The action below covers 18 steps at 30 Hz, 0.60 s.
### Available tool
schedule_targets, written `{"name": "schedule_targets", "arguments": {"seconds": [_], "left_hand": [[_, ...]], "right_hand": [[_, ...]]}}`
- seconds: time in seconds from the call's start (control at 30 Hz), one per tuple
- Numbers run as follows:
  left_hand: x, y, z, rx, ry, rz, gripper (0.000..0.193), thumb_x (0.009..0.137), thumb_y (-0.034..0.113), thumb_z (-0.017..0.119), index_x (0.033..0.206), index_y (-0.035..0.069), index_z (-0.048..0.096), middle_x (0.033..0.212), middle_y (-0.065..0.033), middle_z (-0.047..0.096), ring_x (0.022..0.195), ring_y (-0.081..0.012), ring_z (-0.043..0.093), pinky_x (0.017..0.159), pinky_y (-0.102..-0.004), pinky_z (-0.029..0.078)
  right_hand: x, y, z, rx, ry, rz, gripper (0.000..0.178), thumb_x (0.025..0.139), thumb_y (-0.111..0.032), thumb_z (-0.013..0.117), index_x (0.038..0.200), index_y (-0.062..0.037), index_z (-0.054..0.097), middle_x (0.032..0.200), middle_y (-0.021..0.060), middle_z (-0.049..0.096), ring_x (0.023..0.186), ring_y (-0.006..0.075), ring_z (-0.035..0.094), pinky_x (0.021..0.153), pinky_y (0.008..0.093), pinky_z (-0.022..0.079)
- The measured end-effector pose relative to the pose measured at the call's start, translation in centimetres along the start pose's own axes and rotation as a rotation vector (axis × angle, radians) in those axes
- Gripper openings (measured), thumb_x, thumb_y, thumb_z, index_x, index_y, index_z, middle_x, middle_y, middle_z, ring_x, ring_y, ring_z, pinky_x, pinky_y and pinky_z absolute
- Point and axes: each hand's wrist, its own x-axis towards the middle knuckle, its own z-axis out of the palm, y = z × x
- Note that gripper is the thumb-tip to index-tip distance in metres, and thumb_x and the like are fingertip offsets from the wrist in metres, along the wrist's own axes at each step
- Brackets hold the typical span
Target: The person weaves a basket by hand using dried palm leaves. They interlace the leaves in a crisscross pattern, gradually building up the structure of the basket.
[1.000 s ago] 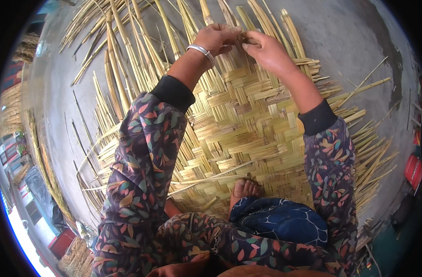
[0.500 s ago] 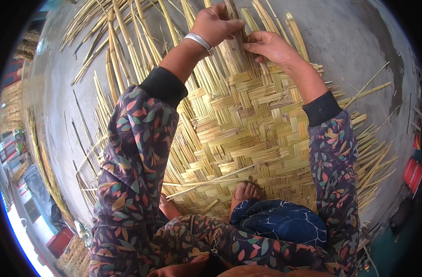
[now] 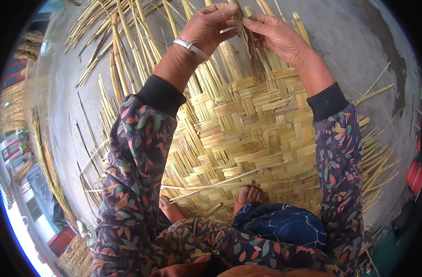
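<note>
Before me lies a woven reed mat, its loose pale strips fanning out beyond the weave. At its far edge, a brown, ragged reed strip rises between my hands. My left hand, with a silver bangle at the wrist, is closed on the strip from the left, thumb and fingers near its upper end. From the right, my right hand pinches the same strip between thumb and forefinger. The strip's foot meets the weave near the mat's far edge.
Loose split reeds spread over the grey floor at the far left. More strip ends jut out to the right. My bare foot rests on the mat, near a thin loose strip. A long reed bundle lies at left.
Both hands have shifted slightly up and away along the brown strip. My left hand has turned, with its thumb now across the strip's top. The mat looks unchanged.
</note>
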Motion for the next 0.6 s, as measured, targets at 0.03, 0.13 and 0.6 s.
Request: {"name": "schedule_targets", "arguments": {"seconds": [0.03, 0.13, 0.6], "left_hand": [[-0.1, -0.5, -0.3, -0.055, -0.025, 0.011, 0.012, 0.088, 0.021, 0.065, 0.097, 0.014, 0.062, 0.084, 0.0020, 0.065, 0.078, -0.0115, 0.059, 0.075, -0.0301, 0.047], [-0.4, -1.4, -0.5, -0.148, -0.038, 0.043, 0.013, 0.089, 0.024, 0.063, 0.097, 0.014, 0.063, 0.084, 0.0023, 0.065, 0.078, -0.0121, 0.058, 0.076, -0.0306, 0.046], [-1.4, -2.2, 0.4, -0.183, 0.102, 0.179, 0.008, 0.088, 0.018, 0.064, 0.094, 0.015, 0.059, 0.086, 0.0040, 0.064, 0.083, -0.0111, 0.059, 0.079, -0.0331, 0.045]], "right_hand": [[0.1, 0.2, 0.1, 0.010, 0.008, -0.001, 0.026, 0.088, -0.035, 0.065, 0.099, -0.0121, 0.065, 0.084, -0.0051, 0.062, 0.075, 0.0051, 0.056, 0.073, 0.0251, 0.046], [0.2, 0.6, 0.4, 0.023, 0.039, 0.000, 0.024, 0.087, -0.035, 0.066, 0.095, -0.0129, 0.066, 0.079, -0.0063, 0.061, 0.073, 0.0040, 0.055, 0.071, 0.0249, 0.045], [0.3, 1.0, 0.8, -0.044, 0.040, -0.007, 0.023, 0.090, -0.036, 0.062, 0.096, -0.0143, 0.066, 0.086, -0.0058, 0.064, 0.079, 0.0041, 0.059, 0.069, 0.0222, 0.047]]}}
